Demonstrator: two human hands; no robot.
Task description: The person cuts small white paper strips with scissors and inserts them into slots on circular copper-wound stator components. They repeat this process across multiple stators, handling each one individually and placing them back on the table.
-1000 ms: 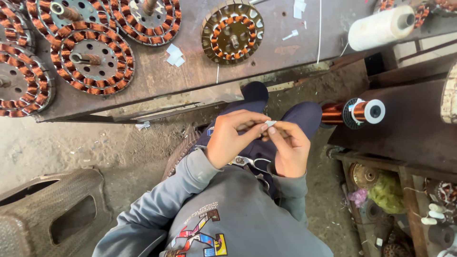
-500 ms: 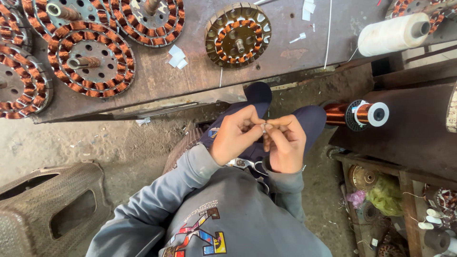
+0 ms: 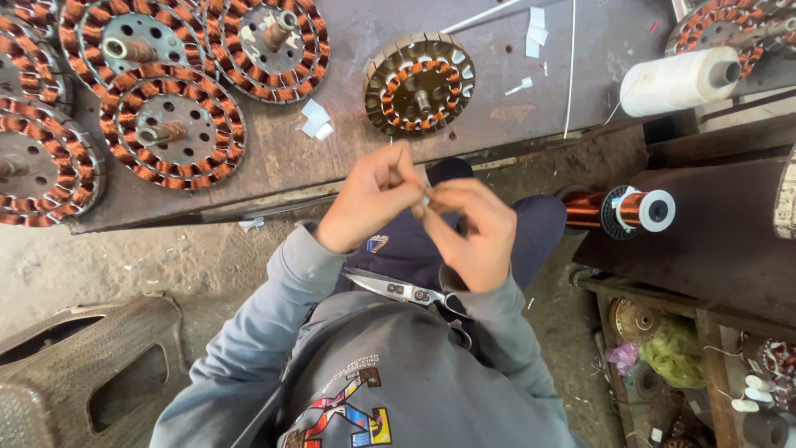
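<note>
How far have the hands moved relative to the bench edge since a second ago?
Yes: the left hand and right hand have risen toward the bench edge; the left hand's fingers now overlap it, where earlier both sat below.

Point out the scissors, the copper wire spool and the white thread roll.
scissors [image 3: 404,290]: head view, on the blades, in the person's lap.
copper wire spool [image 3: 620,209]: head view, on its wound copper middle.
white thread roll [image 3: 678,81]: head view, on its white side.
</note>
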